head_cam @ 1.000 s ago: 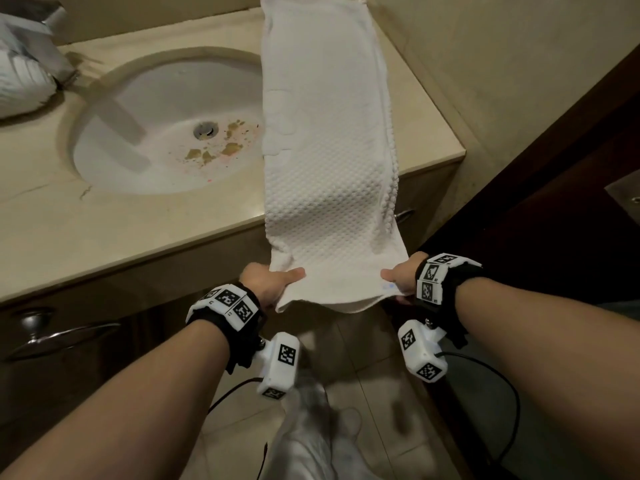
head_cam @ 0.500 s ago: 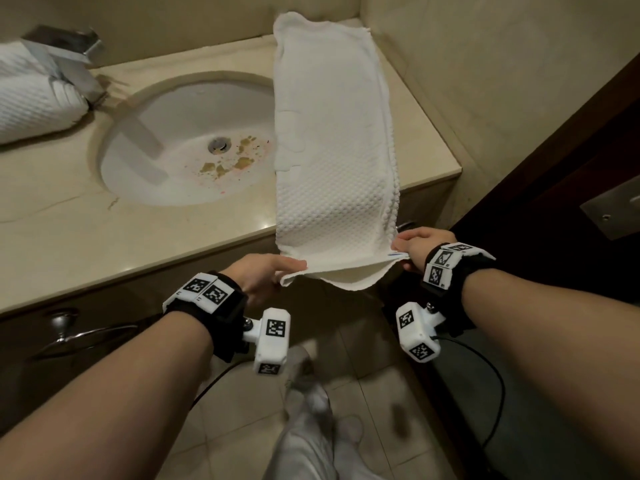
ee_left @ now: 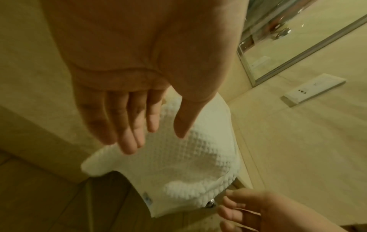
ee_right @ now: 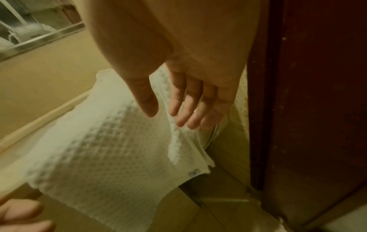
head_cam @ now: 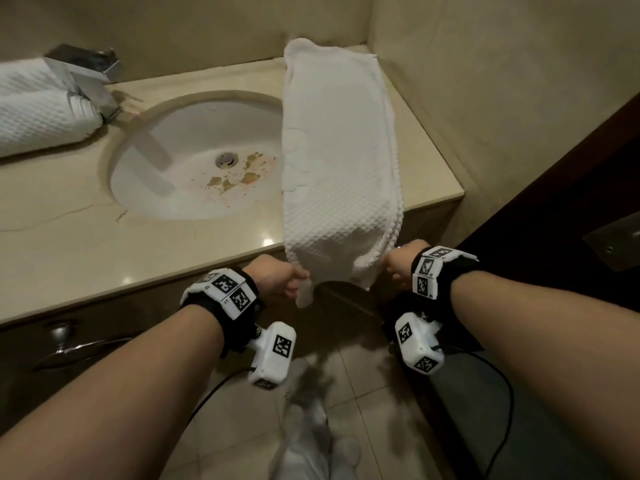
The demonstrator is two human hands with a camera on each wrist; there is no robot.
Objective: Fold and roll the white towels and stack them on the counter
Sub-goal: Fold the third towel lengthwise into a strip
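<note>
The folded white towel (head_cam: 341,161) lay lengthwise on the counter (head_cam: 69,244), right of the sink (head_cam: 194,157), its near end drooping over the front edge. The left hand (head_cam: 277,280) was beside the towel's near left corner; the wrist view showed its fingers (ee_left: 129,133) straight and slightly spread, thumb apart, holding nothing, tips just at the cloth. The right hand (head_cam: 403,261) hung by the near right corner, fingers (ee_right: 184,109) loosely extended, thumb apart, brushing the edge without gripping. Rolled towels (head_cam: 38,109) sat at the counter's far left, by the faucet (head_cam: 86,77).
</note>
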